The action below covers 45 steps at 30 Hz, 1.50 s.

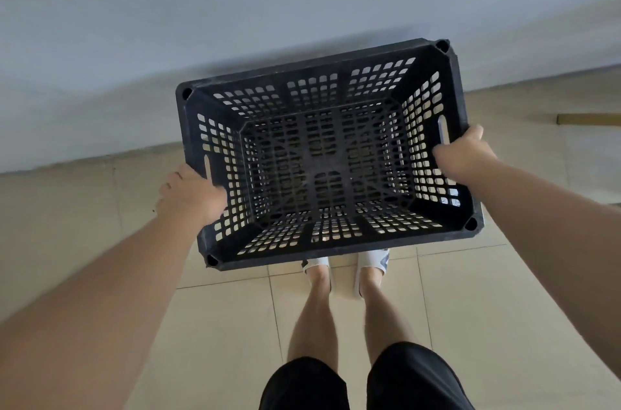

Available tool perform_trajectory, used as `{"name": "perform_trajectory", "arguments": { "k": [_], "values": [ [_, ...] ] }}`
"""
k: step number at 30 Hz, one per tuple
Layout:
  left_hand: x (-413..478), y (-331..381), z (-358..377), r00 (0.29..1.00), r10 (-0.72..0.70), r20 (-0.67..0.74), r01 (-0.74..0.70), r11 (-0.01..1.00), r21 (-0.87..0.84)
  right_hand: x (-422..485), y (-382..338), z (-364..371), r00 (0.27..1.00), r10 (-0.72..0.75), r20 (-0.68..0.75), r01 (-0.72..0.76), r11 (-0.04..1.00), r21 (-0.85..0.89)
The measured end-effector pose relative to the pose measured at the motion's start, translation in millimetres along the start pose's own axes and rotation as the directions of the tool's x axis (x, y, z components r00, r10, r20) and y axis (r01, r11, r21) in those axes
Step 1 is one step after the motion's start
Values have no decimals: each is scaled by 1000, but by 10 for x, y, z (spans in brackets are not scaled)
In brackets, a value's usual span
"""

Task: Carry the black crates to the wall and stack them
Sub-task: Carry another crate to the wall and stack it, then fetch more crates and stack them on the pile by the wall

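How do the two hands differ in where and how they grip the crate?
The left hand grips nearer the person, lower in view; the right hand grips farther up, by the handle slot. Left fingers show outside the crate; right fingers are mostly hidden. Both clasp a short-side rim.

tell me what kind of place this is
Probably a bare indoor room, perhaps storage or utility space. It has a beige tiled floor, a plain pale wall and an empty black crate held by both hands.

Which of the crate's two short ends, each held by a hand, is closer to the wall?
The end under the right hand: the black crate is skewed, so that side sits nearer the wall than the left hand's end.
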<state>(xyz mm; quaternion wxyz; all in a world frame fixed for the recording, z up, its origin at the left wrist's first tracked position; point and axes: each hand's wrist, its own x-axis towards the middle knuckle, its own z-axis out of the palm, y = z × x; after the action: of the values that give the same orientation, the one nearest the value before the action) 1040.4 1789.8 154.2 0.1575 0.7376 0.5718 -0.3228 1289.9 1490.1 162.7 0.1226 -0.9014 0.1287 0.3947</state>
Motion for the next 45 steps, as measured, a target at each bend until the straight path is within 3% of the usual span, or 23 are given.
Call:
{"name": "perform_trajectory", "arguments": {
  "k": [2, 7, 11, 19, 23, 27, 34, 36, 45],
  "values": [
    [-359, 5, 18, 988, 152, -33, -143, 972, 188, -209, 120, 0, 999, -46, 1, 46, 996, -71],
    [-1196, 156, -2, 937, 344, 65, -348, 897, 273, -896, 533, -82, 988, -135, 75, 139, 989, -55],
    [-1830, 480, -278, 874, 480, 71, -475, 815, 331, -1394, 782, -345, 984, -175, 29, 174, 985, 17],
    [-2864, 882, -734, 604, 781, 155, -775, 532, 340, -2579, 1111, -825, 990, -126, -68, 133, 985, 108],
    [-3337, 861, -790, 427, 875, 229, -870, 328, 368, -3111, 1406, -810, 993, -39, -110, 62, 976, 210],
    [-3720, 740, -779, 275, 912, 303, -906, 141, 399, -3622, 1717, -667, 986, 83, -142, -35, 951, 307],
    [-4581, 490, -470, 108, 871, 479, -870, -150, 469, -4513, 2551, -471, 927, 321, -193, -219, 883, 416],
    [-4999, 471, -309, 22, 860, 509, -832, -266, 486, -4796, 2934, -427, 890, 409, -202, -270, 829, 489],
    [-6988, 61, 923, -204, 745, 635, -648, -589, 483, -5971, 4920, 88, 703, 696, -144, -412, 564, 716]
  ]
}}
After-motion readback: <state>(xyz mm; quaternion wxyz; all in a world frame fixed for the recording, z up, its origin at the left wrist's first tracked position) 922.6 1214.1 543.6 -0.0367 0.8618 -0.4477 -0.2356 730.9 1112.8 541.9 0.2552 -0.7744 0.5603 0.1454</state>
